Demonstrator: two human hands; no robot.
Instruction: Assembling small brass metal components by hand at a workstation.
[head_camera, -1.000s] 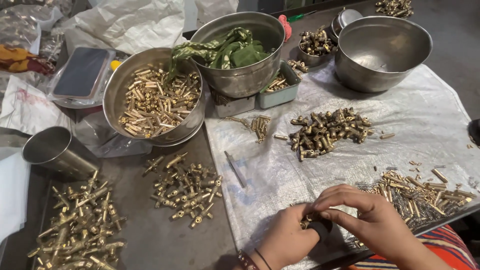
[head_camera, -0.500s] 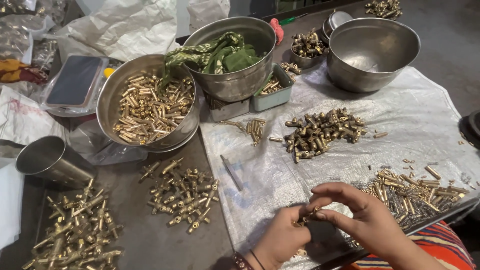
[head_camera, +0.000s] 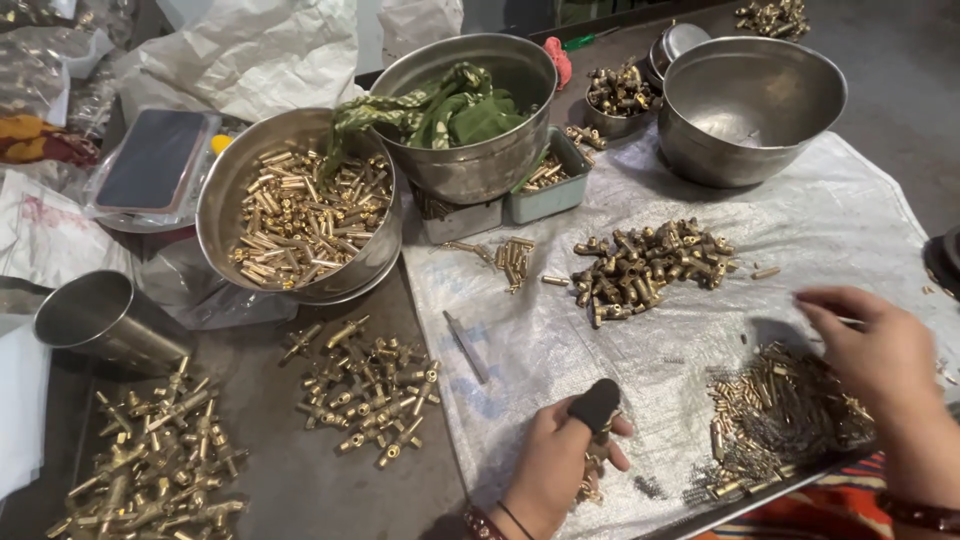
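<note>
brass parts cover the counter (head_camera: 300, 480) in the head view, sorted into heaps and bowls. the left hand (head_camera: 560, 465) sits low at the near edge, its fingers curled shut around a small brass fitting (head_camera: 592, 470) that shows between the thumb, capped with a dark finger cover (head_camera: 596, 404), and the fingers. the right hand (head_camera: 880, 360) hangs apart from it over the heap of small brass pins (head_camera: 780, 415) on the pale plastic sheet (head_camera: 560, 340); its fingers are loosely bent and spread, and whether anything is pinched in them cannot be told from here, since the fingertips point away and the hand is a little blurred. by the look of it, the step in hand is the fetching of a small piece from that heap to go with the fitting held on the left, so the next move seems to call for a fine pinch on one pin among many and then bringing both hands close together. farther off lie a pile of short brass pieces (head_camera: 645, 268), a steel bowl of brass tubes (head_camera: 300, 205), an empty steel bowl (head_camera: 750, 105), a bowl with green cloth (head_camera: 470, 110), and valve-like fittings (head_camera: 370, 395) on the bare metal.
</note>
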